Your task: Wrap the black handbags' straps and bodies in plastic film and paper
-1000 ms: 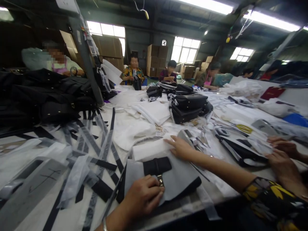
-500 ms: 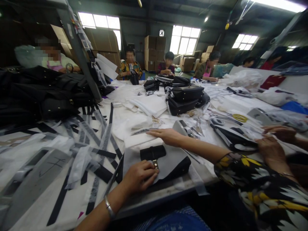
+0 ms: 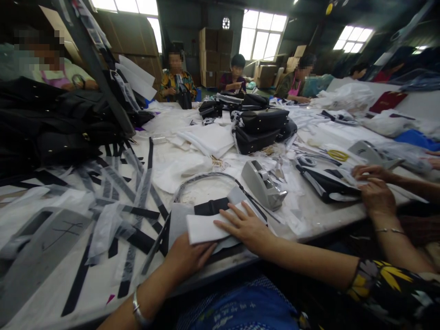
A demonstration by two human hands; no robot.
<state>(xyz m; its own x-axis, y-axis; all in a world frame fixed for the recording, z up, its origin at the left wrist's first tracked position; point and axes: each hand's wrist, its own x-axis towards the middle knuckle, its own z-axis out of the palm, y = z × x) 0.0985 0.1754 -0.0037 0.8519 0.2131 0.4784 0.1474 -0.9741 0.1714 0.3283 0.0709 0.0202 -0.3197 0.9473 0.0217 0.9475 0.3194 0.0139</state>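
A black handbag (image 3: 211, 206) with grey sheeting over its front lies before me at the table edge. Its plastic-wrapped handle (image 3: 213, 176) arches away behind it. Across the bag lies a folded white padding sheet (image 3: 202, 228). My right hand (image 3: 249, 228) rests flat on the sheet's right part, fingers spread. At the sheet's lower left edge is my left hand (image 3: 188, 256), its fingers closed together and partly covered by the sheet. What they grip, if anything, is hidden. The clasp is out of sight.
A grey tape dispenser (image 3: 263, 185) stands just behind the bag, another (image 3: 44, 256) at left. Black strips in plastic (image 3: 137, 213) litter the left side. Black bags (image 3: 261, 126) are stacked further back. At right, a co-worker's hands (image 3: 376, 188) handle another black bag (image 3: 326, 185).
My right hand has drawn back toward me, bringing the white sheet down over the strap and clasp. My left hand stays near the bag's front, now partly under the sheet. The view has tilted down.
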